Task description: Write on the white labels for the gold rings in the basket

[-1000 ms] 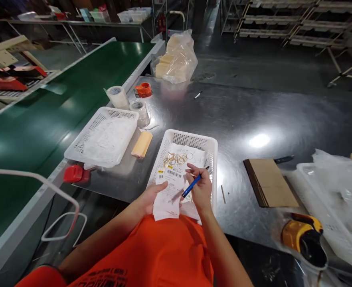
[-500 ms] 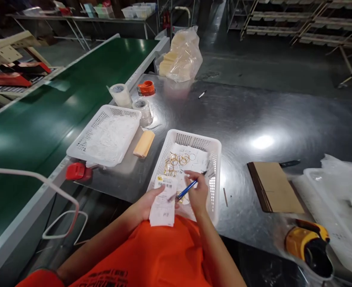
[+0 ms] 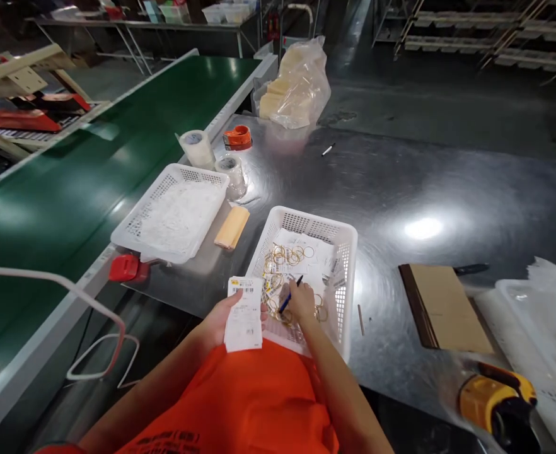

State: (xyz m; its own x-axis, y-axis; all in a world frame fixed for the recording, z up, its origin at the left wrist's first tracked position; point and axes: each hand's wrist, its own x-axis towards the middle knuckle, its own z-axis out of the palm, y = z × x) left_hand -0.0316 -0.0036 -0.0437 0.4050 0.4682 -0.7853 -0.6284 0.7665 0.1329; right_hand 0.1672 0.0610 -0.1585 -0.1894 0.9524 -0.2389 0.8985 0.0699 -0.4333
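My left hand [image 3: 222, 317] is closed on a stack of printed paper slips [image 3: 244, 318], its thumb across the front. The top slip carries a barcode and a small yellow mark. In my right hand [image 3: 302, 301] a blue pen [image 3: 290, 294] is gripped, slanting down to the left. That hand is inside a white perforated basket [image 3: 352, 252], low over its contents. Gold-coloured rings [image 3: 285, 254], some with small tags, lie in there on white papers [image 3: 313, 246]. Whether my right fingertips touch a ring or tag, I cannot tell.
Left of the basket are a tan folded bundle [image 3: 232, 227] and a white tray [image 3: 117, 234] of clear plastic bags. Tape rolls [image 3: 197, 149] and an orange tape dispenser [image 3: 237, 137] stand behind. Cardboard pieces [image 3: 448, 309] and a yellow-black tape dispenser [image 3: 490, 400] lie right. A green conveyor [image 3: 131, 145] runs left.
My right hand has moved from beside the slips down into the basket, still with the pen. My left hand has shifted slightly left with the slips. The camera view has turned a little.
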